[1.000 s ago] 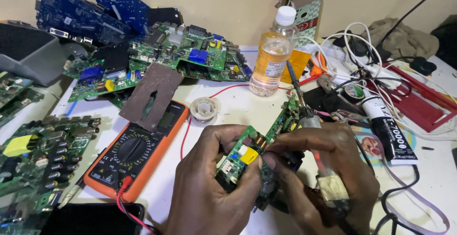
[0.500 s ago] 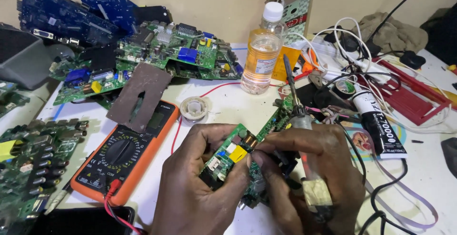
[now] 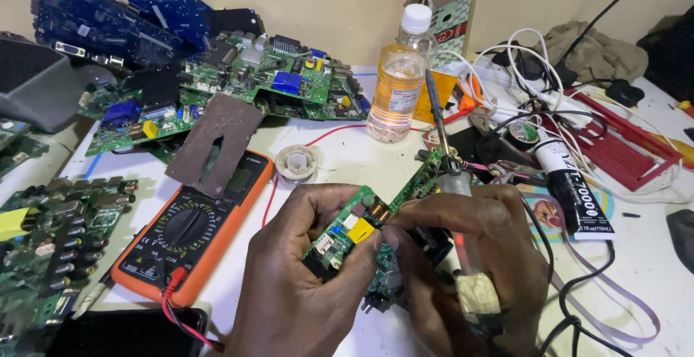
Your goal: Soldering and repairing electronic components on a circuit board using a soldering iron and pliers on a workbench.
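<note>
Small green board (image 3: 361,230) is pinched between left hand (image 3: 303,277) and right hand (image 3: 477,256) fingers, long axis running up-right away from them, while the iron (image 3: 452,176) is clamped in the right fist, tip pointing up.

small green board (image 3: 361,230): lower half hidden by both hands | dark phone (image 3: 123,332): cut by bottom edge

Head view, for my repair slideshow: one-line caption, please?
Both hands hold a small green circuit board beside an orange multimeter.
</note>
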